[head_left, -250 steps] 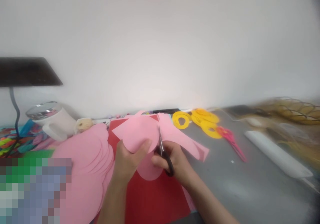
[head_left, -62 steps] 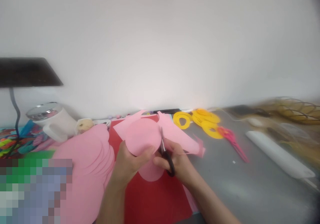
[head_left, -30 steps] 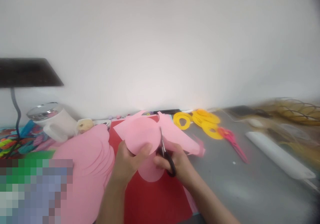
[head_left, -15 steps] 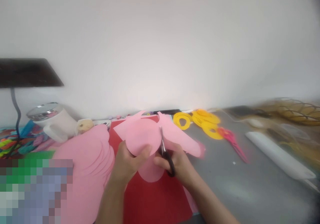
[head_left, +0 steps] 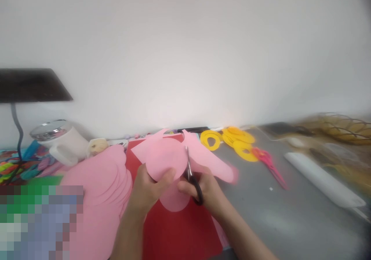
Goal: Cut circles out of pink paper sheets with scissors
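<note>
The left hand [head_left: 152, 186] pinched the round pink paper [head_left: 166, 157] over the red sheet [head_left: 176, 233], thumb on top. The right hand [head_left: 208, 188] gripped the black scissors [head_left: 192, 178], also over the red sheet, blades by the paper's edge. A second before, a thin bit stuck up from the pink strip [head_left: 207, 155] to the red sheet's right; now it was down. The hands had hardly moved, so the cut seemed to be going slowly. Left of the red sheet lay a pink pile [head_left: 101, 190].

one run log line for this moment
left hand: holds pink paper | right hand: holds black-handled scissors, blades at paper's edge | beneath: red sheet | right side: pink scissors
</note>
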A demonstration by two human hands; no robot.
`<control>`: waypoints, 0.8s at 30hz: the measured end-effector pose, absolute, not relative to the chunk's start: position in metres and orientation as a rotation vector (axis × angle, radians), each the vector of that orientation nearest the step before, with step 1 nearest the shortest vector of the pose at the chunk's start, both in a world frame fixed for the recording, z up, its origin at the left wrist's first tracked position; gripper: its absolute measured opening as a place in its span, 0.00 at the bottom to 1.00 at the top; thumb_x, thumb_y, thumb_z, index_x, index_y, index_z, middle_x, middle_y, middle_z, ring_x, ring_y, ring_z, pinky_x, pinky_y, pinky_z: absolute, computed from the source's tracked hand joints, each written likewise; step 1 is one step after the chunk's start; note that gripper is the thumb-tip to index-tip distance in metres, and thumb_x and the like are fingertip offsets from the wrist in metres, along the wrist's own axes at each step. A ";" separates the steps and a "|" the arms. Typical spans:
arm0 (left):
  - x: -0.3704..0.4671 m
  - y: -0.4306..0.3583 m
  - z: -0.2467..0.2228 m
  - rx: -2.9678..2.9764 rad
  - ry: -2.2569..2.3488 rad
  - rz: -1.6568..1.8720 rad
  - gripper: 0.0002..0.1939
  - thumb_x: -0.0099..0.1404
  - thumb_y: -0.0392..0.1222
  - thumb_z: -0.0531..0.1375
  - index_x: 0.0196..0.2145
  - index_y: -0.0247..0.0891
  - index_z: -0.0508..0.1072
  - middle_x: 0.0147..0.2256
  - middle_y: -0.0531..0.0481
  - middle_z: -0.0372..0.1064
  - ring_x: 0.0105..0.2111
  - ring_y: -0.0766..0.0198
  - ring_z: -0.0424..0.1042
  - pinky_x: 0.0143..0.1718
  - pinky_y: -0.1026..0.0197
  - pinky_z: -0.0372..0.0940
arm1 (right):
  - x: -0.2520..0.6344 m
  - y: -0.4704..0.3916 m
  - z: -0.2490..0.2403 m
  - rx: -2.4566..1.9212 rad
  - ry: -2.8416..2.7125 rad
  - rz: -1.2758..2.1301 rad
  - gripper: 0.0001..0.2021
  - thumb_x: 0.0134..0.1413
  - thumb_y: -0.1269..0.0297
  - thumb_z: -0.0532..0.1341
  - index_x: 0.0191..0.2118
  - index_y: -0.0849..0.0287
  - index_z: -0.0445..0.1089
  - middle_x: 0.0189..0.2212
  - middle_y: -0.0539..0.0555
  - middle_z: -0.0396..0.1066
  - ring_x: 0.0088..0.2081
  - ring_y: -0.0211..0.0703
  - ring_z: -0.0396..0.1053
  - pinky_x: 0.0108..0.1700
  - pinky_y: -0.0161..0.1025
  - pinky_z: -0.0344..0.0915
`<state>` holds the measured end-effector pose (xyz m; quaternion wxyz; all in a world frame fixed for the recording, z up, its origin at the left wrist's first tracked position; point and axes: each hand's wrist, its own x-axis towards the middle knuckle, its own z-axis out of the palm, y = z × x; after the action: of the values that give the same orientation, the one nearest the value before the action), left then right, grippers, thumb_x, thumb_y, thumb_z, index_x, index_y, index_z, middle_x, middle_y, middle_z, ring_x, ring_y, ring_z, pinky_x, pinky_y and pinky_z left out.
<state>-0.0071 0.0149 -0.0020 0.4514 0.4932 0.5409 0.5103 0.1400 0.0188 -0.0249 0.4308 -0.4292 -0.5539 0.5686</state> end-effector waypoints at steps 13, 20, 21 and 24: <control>-0.008 0.017 -0.006 1.207 1.298 1.284 0.10 0.51 0.46 0.64 0.26 0.36 0.74 0.23 0.51 0.69 0.26 0.62 0.69 0.24 0.63 0.65 | 0.139 0.020 -0.023 -1.091 -1.322 1.472 0.16 0.38 0.57 0.70 0.27 0.59 0.64 0.18 0.44 0.58 0.22 0.34 0.54 0.25 0.33 0.55; -0.007 0.017 -0.007 1.188 1.268 1.326 0.12 0.52 0.46 0.64 0.20 0.37 0.69 0.18 0.56 0.60 0.21 0.69 0.60 0.21 0.66 0.57 | 0.140 0.020 -0.027 -1.108 -1.301 1.483 0.15 0.37 0.58 0.70 0.28 0.59 0.66 0.19 0.45 0.62 0.22 0.36 0.60 0.25 0.34 0.59; -0.008 0.017 -0.008 1.188 1.273 1.328 0.12 0.52 0.46 0.64 0.19 0.37 0.67 0.18 0.56 0.58 0.21 0.69 0.59 0.21 0.66 0.55 | 0.140 0.020 -0.027 -1.102 -1.301 1.485 0.15 0.37 0.58 0.70 0.28 0.59 0.67 0.19 0.45 0.62 0.22 0.36 0.60 0.25 0.34 0.59; -0.011 0.019 -0.012 1.184 1.278 1.340 0.15 0.52 0.46 0.64 0.18 0.38 0.64 0.17 0.57 0.54 0.20 0.69 0.56 0.20 0.65 0.53 | 0.139 0.019 -0.028 -1.093 -1.286 1.506 0.14 0.38 0.60 0.70 0.28 0.59 0.67 0.18 0.45 0.63 0.21 0.36 0.61 0.25 0.34 0.59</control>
<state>-0.0111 0.0190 -0.0118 0.4545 0.4796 0.5181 0.5431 0.1389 0.0190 -0.0281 0.4257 -0.4373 -0.5146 0.6023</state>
